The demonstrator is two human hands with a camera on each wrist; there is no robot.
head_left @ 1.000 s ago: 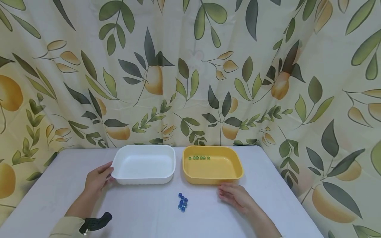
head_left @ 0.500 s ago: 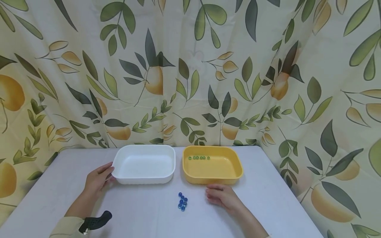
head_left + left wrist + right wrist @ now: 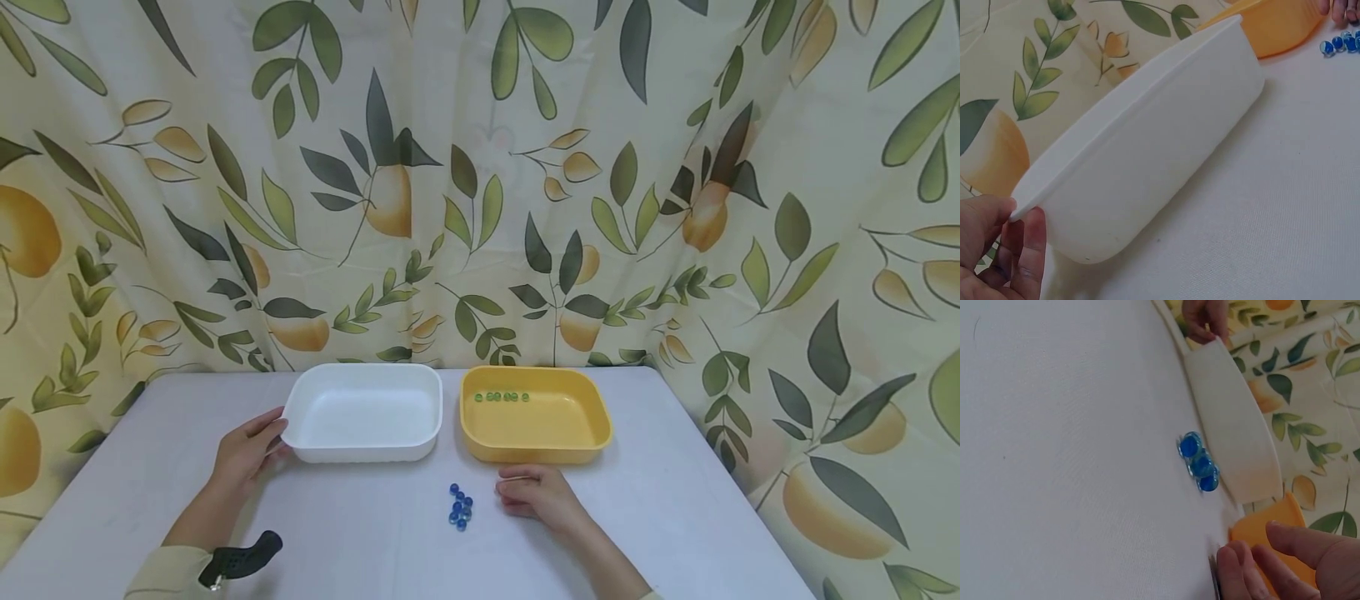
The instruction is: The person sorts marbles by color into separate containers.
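My left hand [image 3: 244,448] pinches the left end of a white plastic tub [image 3: 362,417] by its rim; the left wrist view shows thumb and fingers [image 3: 1030,250] on that edge. Just in front of a yellow tub [image 3: 540,432], my right hand [image 3: 542,498] hovers with loosely bent fingers and holds nothing. Several blue glass marbles [image 3: 462,508] lie in a cluster on the table, left of the right hand and apart from it. Inside the yellow tub, several green marbles [image 3: 491,397] form a row near the back wall.
A white cloth covers the table [image 3: 360,533]. Behind its far edge hangs a curtain [image 3: 465,275] printed with leaves and fruit. The two tubs stand side by side near that edge with a narrow gap between them.
My right hand has moved left along the front of the yellow tub, closer to the blue marbles. The left hand keeps its grip on the white tub, and the marbles have not moved.
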